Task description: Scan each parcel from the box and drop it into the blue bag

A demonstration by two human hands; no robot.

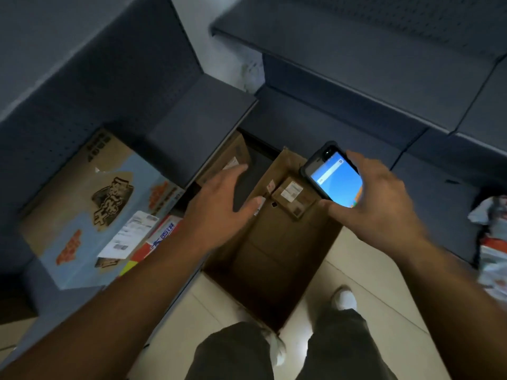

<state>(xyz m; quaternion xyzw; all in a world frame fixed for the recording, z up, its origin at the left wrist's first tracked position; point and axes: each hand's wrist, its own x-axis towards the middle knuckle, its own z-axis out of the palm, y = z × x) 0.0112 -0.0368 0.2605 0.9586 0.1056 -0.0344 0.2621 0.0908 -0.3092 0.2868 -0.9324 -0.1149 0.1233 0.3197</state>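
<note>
An open cardboard box (270, 259) stands on the floor in front of my feet. One small brown parcel (295, 197) with white labels lies at its far end. My left hand (219, 204) hovers over the box's left rim, fingers spread and holding nothing. My right hand (375, 198) grips a handheld scanner (333, 176) with a lit blue screen, held just right of and above the parcel. No blue bag is in view.
Dark blue shelving surrounds the spot. A large printed carton (90, 204) with a white shipping label lies on the low left shelf, another brown parcel (230, 160) behind my left hand. Plastic-wrapped packages (493, 242) are piled at the right edge. The floor is light tile.
</note>
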